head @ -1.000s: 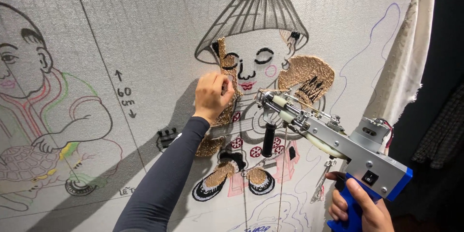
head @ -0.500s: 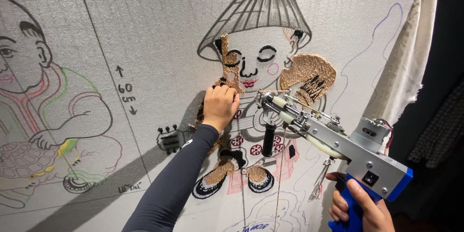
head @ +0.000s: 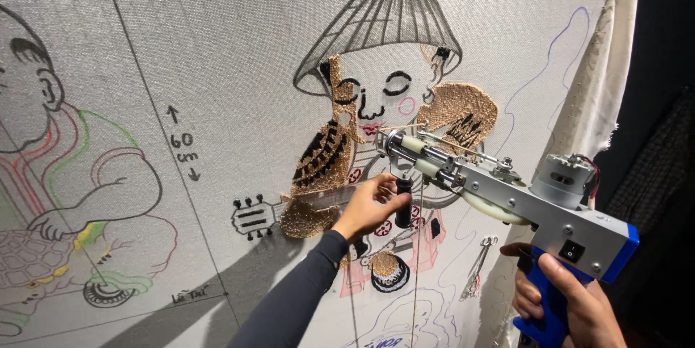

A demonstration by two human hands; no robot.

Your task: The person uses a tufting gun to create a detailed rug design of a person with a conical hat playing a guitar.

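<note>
1. Your tufting gun (head: 499,196) lies with its long axis slanting from the lower right, where the handle is, up to the upper left, where its needle end meets the cloth just under the drawn face. The tip points up and left into the fabric.
2. One tufting gun, two hands and one stretched cloth (head: 217,51) are in view. The cloth carries two drawn figures: one wearing a cone hat at centre, and a seated one at the left edge.
3. The gun has a grey metal body, a blue grip and blue rear edge, a round grey motor on top with red and black wires, a black switch on its side, pale tubing along the front, and a short black front handle (head: 404,203) hanging below the nose.
4. Your right hand (head: 568,304) is wrapped around the blue grip at the lower right, fingers curled tight on it.
5. Your left hand (head: 373,207), in a dark sleeve, reaches across the cloth; its fingers are curled about the black front handle, thumb at its near side.
6. The gun sits right of centre, in front of the tufted brown and black patches of the hatted figure, with a thin yarn strand running along its top.
</note>
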